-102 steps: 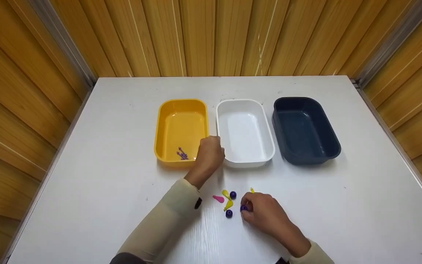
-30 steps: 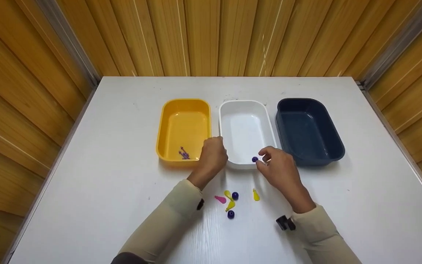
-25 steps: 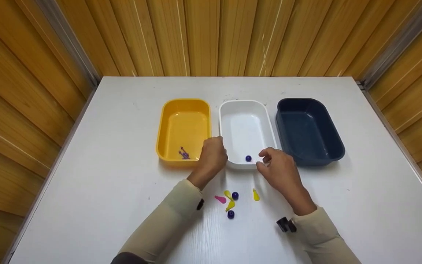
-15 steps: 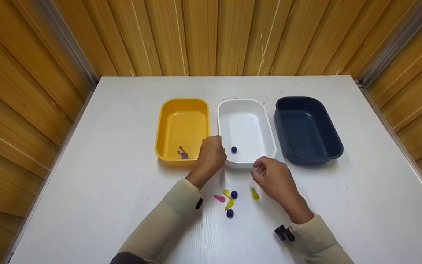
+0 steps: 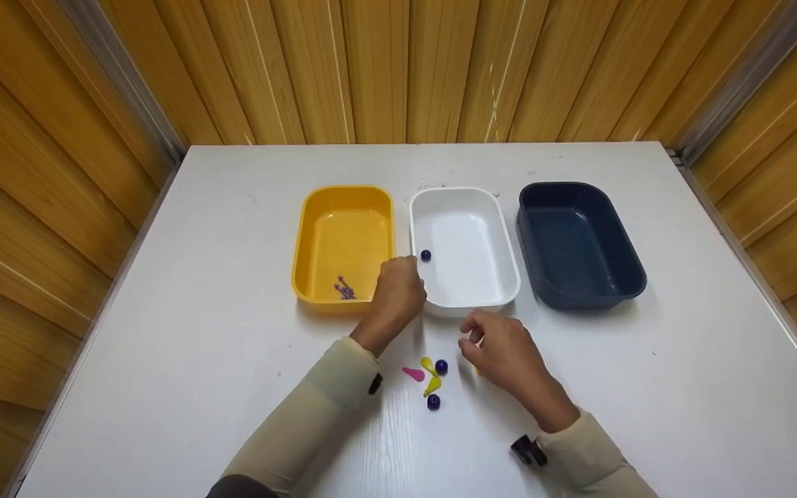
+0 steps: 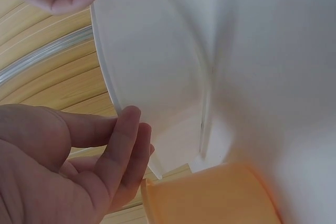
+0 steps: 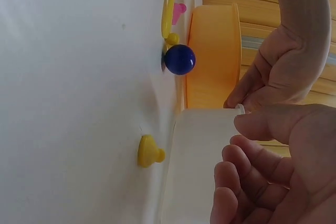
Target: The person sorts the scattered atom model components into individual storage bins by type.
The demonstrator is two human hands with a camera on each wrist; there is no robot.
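My left hand (image 5: 398, 294) sits between the yellow bin (image 5: 343, 200) and the white bin (image 5: 464, 200), its loosely bent fingers (image 6: 134, 124) touching the white bin's near corner (image 6: 152, 66). One blue bead (image 5: 425, 255) lies inside the white bin by its left wall. My right hand (image 5: 499, 346) hovers just in front of that bin, fingers loosely curled and holding nothing (image 7: 247, 153). It hangs over a yellow drop-shaped piece (image 7: 148, 152), which the head view mostly hides. Left of it lie two blue beads (image 5: 441, 366) (image 5: 433, 401), two yellow pieces (image 5: 429, 366) and a pink one (image 5: 413, 374).
A dark blue bin (image 5: 578, 200) stands to the right of the white one. Small purple pieces (image 5: 344, 289) lie in the yellow bin's near end. The white table (image 5: 198, 380) is ringed by wooden walls on three sides.
My right hand carried a blue bead to the white bin and let it go. The bead rolled toward the left wall and further back. The hand drew back over the table pieces. The left hand stayed put.
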